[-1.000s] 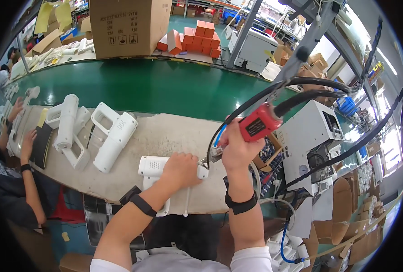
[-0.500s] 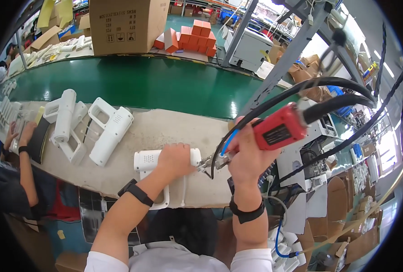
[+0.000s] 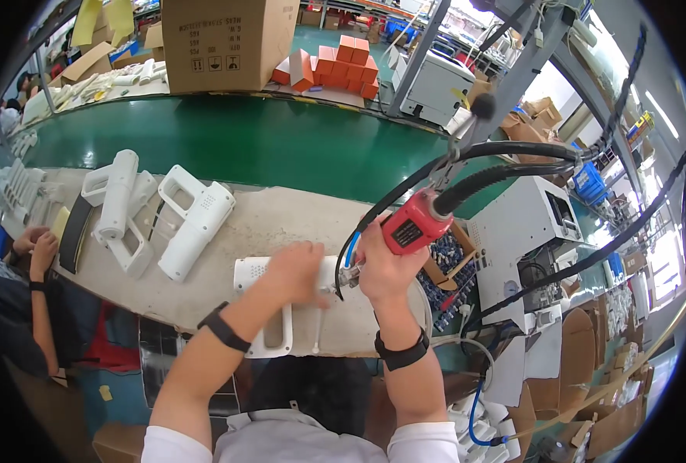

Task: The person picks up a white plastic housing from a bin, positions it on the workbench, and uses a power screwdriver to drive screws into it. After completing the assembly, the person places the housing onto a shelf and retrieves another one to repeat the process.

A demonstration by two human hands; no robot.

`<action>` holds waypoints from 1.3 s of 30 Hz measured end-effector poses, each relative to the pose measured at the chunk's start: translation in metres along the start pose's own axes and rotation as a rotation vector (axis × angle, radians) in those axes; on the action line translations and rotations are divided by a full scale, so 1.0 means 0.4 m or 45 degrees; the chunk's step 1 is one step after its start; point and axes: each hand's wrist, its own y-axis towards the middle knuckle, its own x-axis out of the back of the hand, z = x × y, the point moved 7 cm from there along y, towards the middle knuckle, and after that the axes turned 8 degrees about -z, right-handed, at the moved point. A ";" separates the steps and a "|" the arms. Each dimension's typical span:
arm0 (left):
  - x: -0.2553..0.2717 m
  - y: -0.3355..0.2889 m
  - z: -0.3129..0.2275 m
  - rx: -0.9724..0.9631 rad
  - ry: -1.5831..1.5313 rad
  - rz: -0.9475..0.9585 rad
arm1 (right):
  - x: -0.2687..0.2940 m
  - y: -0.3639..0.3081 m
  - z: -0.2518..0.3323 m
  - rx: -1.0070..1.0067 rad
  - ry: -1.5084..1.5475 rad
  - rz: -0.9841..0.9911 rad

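Note:
A white plastic handheld device (image 3: 248, 272) with a loop handle lies on the bench in front of me. My left hand (image 3: 290, 272) is over its body, the fingers bent and smeared by motion, so their grip is unclear. My right hand (image 3: 389, 270) is wrapped round a red corded power tool (image 3: 415, 227), its metal front end close to the device's right end. Whether the tip touches is hidden by my hands. A short white cord (image 3: 317, 336) lies beside the device's handle. Similar white devices (image 3: 198, 231) lie further left.
A black cable (image 3: 497, 176) runs from the tool toward the upper right. A bin of small dark parts (image 3: 445, 266) sits at right, beside a white machine (image 3: 513, 231). Beyond the bench runs a green surface (image 3: 227, 139). A co-worker's hands (image 3: 40, 248) are at far left.
My right hand has brought the red tool left and slightly down, nearer the device. My left hand has shifted slightly on the device and is now blurred. The view has shifted a little.

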 end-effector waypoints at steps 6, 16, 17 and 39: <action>0.060 -0.069 0.139 0.096 -0.069 0.204 | -0.013 0.037 0.118 -0.014 0.057 -0.099; 0.031 -0.032 0.040 0.193 -0.114 0.431 | -0.115 0.061 0.087 -0.079 0.189 -0.032; 0.024 -0.031 0.043 0.154 -0.110 0.387 | -0.119 0.058 0.071 -0.169 0.222 -0.035; -0.023 0.031 0.060 0.135 -0.154 0.248 | -0.082 0.059 0.199 -0.031 0.164 0.000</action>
